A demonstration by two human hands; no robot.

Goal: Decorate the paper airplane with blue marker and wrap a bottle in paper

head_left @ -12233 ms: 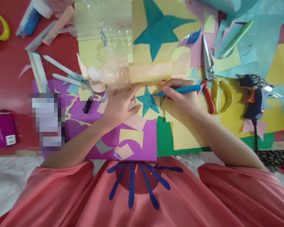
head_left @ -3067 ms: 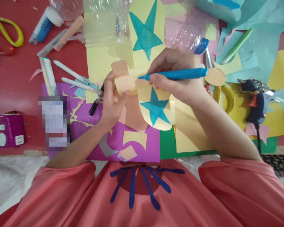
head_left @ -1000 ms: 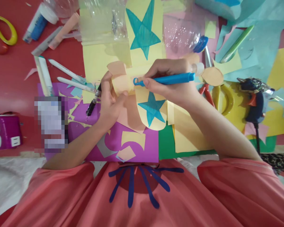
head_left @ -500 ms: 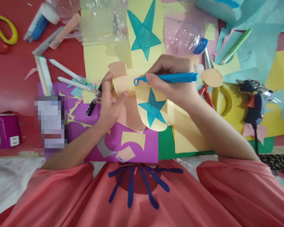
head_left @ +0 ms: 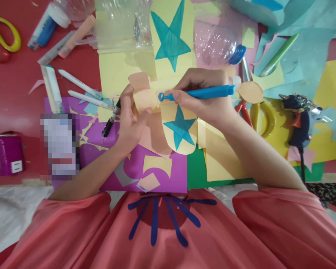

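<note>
The right hand (head_left: 204,99) has its grip clamped on a blue pen (head_left: 201,92), which lies level with its tip pointing left, just above the lower star (head_left: 180,127) on the yellow strip (head_left: 172,74). The left hand (head_left: 131,119), left of that star, pinches a peach paper piece (head_left: 142,99) against the strip. Red-handled scissors (head_left: 248,108) lie right of the star on the worktop (head_left: 14,97).
</note>
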